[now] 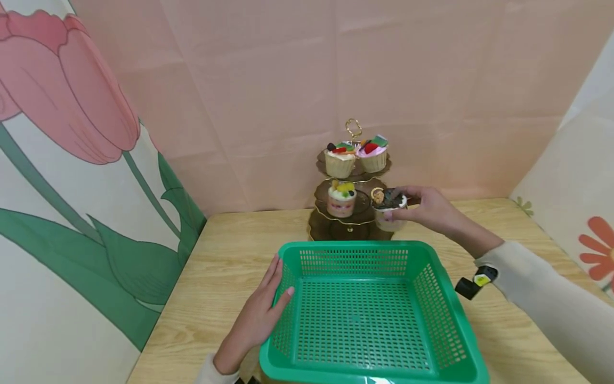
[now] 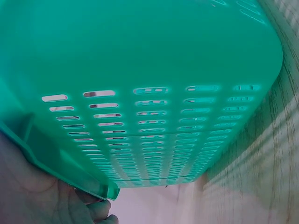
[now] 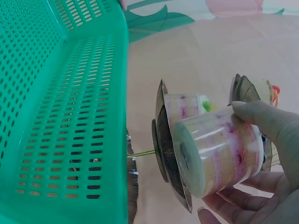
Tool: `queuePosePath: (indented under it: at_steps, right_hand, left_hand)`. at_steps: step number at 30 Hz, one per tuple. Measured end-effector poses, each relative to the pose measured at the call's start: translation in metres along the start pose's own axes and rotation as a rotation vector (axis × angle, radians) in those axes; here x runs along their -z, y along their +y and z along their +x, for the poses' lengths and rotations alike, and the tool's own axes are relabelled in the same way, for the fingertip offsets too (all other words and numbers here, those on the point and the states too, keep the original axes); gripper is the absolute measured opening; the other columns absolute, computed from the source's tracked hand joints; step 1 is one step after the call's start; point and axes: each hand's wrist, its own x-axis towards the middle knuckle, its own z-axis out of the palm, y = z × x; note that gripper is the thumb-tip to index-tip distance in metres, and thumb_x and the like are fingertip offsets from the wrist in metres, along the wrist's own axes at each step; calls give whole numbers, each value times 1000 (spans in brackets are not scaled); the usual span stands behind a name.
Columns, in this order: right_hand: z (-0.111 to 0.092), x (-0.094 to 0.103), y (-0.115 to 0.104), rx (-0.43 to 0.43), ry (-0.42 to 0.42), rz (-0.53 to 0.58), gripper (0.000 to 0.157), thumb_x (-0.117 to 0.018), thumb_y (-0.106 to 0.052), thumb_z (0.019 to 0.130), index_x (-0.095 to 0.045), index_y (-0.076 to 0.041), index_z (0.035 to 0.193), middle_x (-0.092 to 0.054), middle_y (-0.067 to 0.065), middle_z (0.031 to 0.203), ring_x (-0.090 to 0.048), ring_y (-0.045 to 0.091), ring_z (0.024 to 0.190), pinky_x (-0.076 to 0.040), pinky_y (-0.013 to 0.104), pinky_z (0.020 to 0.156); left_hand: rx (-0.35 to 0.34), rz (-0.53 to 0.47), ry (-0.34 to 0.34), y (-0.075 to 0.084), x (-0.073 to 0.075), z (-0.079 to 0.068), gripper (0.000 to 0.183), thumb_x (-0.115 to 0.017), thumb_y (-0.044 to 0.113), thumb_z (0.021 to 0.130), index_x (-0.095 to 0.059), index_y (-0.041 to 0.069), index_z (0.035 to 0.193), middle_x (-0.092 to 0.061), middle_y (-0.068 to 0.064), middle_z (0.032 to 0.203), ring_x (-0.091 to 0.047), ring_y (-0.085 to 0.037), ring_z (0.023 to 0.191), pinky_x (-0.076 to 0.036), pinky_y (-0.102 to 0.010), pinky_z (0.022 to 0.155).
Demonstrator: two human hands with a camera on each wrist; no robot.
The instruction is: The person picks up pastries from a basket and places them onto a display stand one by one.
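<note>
My right hand (image 1: pixel 427 210) grips a clear dessert cup (image 3: pixel 219 154) between thumb and fingers, at the right side of the stand's middle tier. Layers of pink, white and cake colour show through its wall; dark crumbs and a round biscuit top it. The tiered stand (image 1: pixel 352 232) is brown with gold edges. On the same tier sits another layered cup (image 1: pixel 341 200) with yellow and green topping. My left hand (image 1: pixel 261 312) rests with straight fingers along the left rim of a green basket (image 1: pixel 355 320), the thumb over the rim.
Two cupcakes, one white-topped (image 1: pixel 339 162) and one pink-topped (image 1: pixel 373 157), sit on the top tier. The basket stands in front of the stand on a wooden table (image 1: pixel 216 272). A pink cloth (image 1: pixel 249 106) hangs behind, with flower-printed panels at both sides.
</note>
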Motion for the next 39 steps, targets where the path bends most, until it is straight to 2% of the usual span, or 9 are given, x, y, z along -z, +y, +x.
queuePosePath:
  at_steps: [9,14,20,29,39]
  right_hand:
    - [14,0,0,-23,28,13,60,-84,-41,84,-66,-5,128,-70,12,106,-64,24,96,-52,31,72]
    - [21,-3,-2,-9,29,-58,57,-84,-41,83,-67,-6,124,-70,11,101,-63,24,89,-50,31,65]
    - [31,-7,-7,-26,21,-106,62,-84,-43,84,-65,-3,127,-68,16,107,-62,30,95,-50,33,67]
    - [45,-15,-2,-21,41,-78,53,-84,-34,85,-66,3,118,-70,19,104,-62,30,92,-50,31,66]
    - [57,-20,3,-44,56,-45,57,-86,-38,83,-67,3,118,-70,18,101,-60,28,89,-49,33,66]
  left_hand:
    - [-4,-8,-4,-1,2,0,77,-34,63,104,-14,20,164,4,19,168,-11,-12,152,-27,-50,119]
    - [-6,-19,-8,-2,1,0,77,-34,64,104,-14,19,164,3,18,168,-12,-13,153,-27,-51,119]
    - [-1,-12,-3,-1,1,0,77,-34,64,104,-14,19,164,3,18,168,-11,-12,153,-27,-51,119]
    - [0,-4,2,-1,1,0,77,-33,63,104,-15,18,164,3,18,168,-11,-12,152,-27,-51,119]
    - [-1,3,7,-3,-1,2,76,-34,63,105,-14,19,164,4,19,168,-13,-14,153,-28,-53,118]
